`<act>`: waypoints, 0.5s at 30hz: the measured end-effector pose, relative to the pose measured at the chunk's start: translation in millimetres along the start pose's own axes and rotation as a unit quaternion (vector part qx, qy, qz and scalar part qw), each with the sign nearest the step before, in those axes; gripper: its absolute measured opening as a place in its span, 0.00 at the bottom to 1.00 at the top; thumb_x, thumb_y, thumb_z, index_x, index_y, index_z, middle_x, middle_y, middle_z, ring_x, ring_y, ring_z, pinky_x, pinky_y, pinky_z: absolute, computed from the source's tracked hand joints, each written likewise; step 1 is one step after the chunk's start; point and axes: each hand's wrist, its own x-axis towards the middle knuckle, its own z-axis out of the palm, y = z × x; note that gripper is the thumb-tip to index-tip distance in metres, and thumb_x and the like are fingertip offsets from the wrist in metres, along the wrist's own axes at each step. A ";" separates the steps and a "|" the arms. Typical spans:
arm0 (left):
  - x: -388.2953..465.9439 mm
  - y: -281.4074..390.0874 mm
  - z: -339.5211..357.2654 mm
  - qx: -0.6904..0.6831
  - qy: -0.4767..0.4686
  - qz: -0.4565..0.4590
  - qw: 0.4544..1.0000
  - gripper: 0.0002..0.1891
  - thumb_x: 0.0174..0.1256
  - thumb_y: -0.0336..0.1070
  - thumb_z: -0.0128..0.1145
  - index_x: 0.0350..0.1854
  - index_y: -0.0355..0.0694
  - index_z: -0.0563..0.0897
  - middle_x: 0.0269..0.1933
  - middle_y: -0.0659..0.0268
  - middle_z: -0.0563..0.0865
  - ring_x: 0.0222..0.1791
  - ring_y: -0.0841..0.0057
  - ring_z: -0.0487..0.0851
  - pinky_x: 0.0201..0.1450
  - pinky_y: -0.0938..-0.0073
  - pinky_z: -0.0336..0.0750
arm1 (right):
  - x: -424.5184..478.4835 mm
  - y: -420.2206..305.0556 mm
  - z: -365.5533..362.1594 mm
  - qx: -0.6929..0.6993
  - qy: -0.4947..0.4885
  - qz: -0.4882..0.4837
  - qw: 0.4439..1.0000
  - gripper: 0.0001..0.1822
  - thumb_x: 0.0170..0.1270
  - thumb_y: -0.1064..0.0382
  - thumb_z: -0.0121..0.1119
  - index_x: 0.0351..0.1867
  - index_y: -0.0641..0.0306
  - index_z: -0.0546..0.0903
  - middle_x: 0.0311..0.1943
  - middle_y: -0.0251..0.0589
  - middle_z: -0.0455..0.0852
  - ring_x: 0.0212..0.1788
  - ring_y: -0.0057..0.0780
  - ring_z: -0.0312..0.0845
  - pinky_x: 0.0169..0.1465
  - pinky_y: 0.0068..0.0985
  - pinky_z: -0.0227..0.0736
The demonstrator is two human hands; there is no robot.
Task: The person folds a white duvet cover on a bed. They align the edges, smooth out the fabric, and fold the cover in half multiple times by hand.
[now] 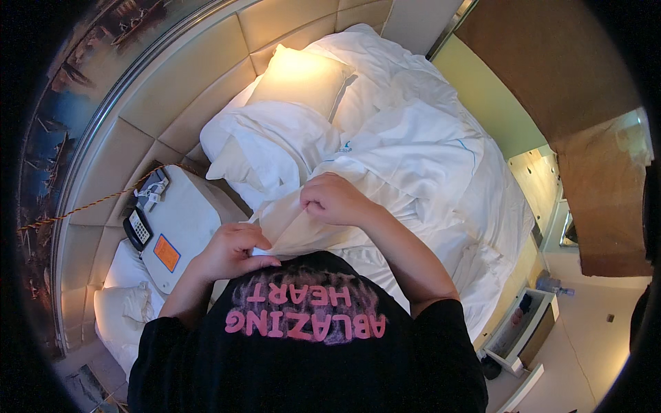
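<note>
White bedding point(413, 149), rumpled and partly folded, covers the bed before me. My left hand point(235, 249) pinches a corner of white fabric point(294, 229) close to my shirt. Above and to its right, my right hand point(333, 200) has curled fingers closed on the same cloth, which is drawn between both hands. Whether this cloth is a sheet or a cover I cannot tell. A cream pillow point(304, 77) lies at the head of the bed, and part of another pillow point(232, 162) shows from under the bedding.
At the left stands a bedside table point(188, 217) with a telephone point(138, 229), a white cable point(152, 192) and an orange card point(167, 253). A padded headboard point(191, 67) runs behind. Another bed point(116, 304) is at lower left; an open drawer point(521, 330) is at lower right.
</note>
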 end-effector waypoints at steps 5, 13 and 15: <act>1.9 -1.5 0.1 0.009 0.009 -0.013 1.000 0.13 0.46 0.37 0.74 0.24 0.41 0.80 0.21 0.67 0.77 0.20 0.72 0.75 0.22 0.74 0.66 | -8.6 -9.0 -3.1 0.064 -0.032 0.007 0.997 0.10 0.46 0.69 0.57 0.33 0.59 0.79 0.34 0.38 0.82 0.42 0.41 0.77 0.49 0.35 0.70; 9.7 3.4 1.7 0.009 -0.018 -0.004 1.000 0.13 0.46 0.36 0.74 0.24 0.41 0.79 0.21 0.67 0.77 0.20 0.72 0.76 0.24 0.74 0.66 | -12.4 -6.7 22.4 0.056 -0.011 -0.038 0.998 0.11 0.49 0.64 0.63 0.37 0.58 0.81 0.37 0.38 0.84 0.45 0.40 0.77 0.57 0.34 0.67; 10.3 3.3 1.9 0.025 -0.025 -0.004 0.999 0.13 0.47 0.36 0.74 0.24 0.41 0.79 0.21 0.67 0.78 0.21 0.72 0.76 0.24 0.74 0.66 | -14.2 -6.1 27.6 0.023 0.035 -0.039 0.998 0.09 0.48 0.65 0.63 0.33 0.57 0.81 0.32 0.37 0.83 0.42 0.40 0.78 0.55 0.34 0.69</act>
